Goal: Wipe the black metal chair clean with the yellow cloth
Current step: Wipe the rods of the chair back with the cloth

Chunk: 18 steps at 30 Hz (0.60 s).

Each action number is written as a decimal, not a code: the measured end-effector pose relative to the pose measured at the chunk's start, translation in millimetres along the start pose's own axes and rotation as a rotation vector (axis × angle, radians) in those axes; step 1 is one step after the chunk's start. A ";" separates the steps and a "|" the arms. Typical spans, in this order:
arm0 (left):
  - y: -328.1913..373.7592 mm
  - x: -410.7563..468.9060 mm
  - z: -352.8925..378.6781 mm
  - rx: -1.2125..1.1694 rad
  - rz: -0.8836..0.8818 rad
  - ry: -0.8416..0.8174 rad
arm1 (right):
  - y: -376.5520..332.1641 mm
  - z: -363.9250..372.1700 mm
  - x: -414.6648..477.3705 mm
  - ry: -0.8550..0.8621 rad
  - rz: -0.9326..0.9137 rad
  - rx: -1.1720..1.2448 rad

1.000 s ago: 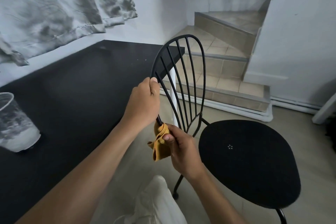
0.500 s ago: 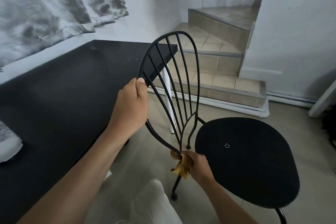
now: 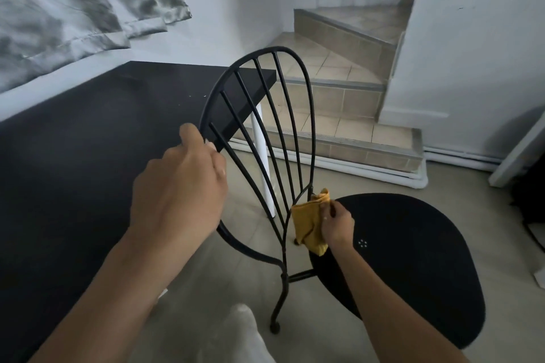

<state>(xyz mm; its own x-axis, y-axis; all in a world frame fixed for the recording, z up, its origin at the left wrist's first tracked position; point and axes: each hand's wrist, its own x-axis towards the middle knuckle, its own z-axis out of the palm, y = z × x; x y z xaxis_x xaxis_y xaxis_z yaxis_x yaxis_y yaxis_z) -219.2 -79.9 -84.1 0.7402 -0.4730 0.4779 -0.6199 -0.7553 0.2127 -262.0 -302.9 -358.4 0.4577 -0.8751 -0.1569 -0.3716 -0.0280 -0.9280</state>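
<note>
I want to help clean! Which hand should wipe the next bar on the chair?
The right hand: it holds the yellow cloth by the chair bars. The left hand is busy gripping the backrest frame.

One chair (image 3: pixel 407 268), its back made of five thin rods inside one hoop. One yellow cloth (image 3: pixel 309 224). One black bench (image 3: pixel 88 138) with one white leg (image 3: pixel 261 138) showing. Two bare hands. Three tiled stair steps (image 3: pixel 339 91).
</note>
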 end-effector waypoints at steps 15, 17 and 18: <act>12.2 65.9 16.6 -0.313 -0.059 -0.123 | -17.5 56.1 65.5 0.090 0.144 0.244; 9.1 65.4 16.3 -0.558 -0.165 -0.170 | -11.7 67.2 63.7 0.028 0.135 0.239; 7.7 65.2 17.7 -0.630 -0.203 -0.174 | -8.6 70.6 62.8 0.006 0.130 0.230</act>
<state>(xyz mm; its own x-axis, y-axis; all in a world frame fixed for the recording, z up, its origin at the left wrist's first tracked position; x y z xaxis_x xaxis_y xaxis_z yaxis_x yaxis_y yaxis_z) -171.0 -124.7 -66.4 0.8561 -0.4557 0.2439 -0.4591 -0.4535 0.7639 -173.0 -323.5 -384.2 0.4137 -0.8669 -0.2781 -0.2328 0.1946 -0.9529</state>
